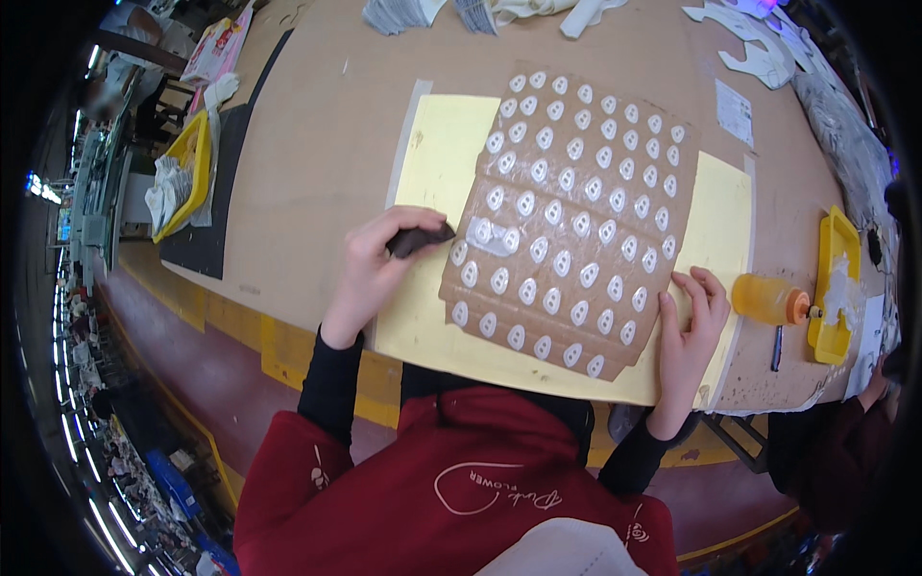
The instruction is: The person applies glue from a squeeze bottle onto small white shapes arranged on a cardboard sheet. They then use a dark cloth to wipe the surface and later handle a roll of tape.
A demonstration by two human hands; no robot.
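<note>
A brown sheet (567,211) bears rows of small white oval pieces, each with dark marks in its middle, and lies on a yellow board (437,144). My left hand (375,264) is closed around a dark, soft-looking wad (418,240), whose tip reaches the sheet's left edge. Beside that tip, a shiny clear patch (490,236) covers part of one row. My right hand (693,331) rests open at the sheet's lower right edge, fingers apart, on the yellow board.
Right of the board stand a bottle of amber liquid (768,300), a pen (777,348) and a yellow tray (838,288) with white material. Cut white pieces (749,43) lie at the far right. Another yellow tray (197,178) sits left; another person's sleeve (826,451) shows lower right.
</note>
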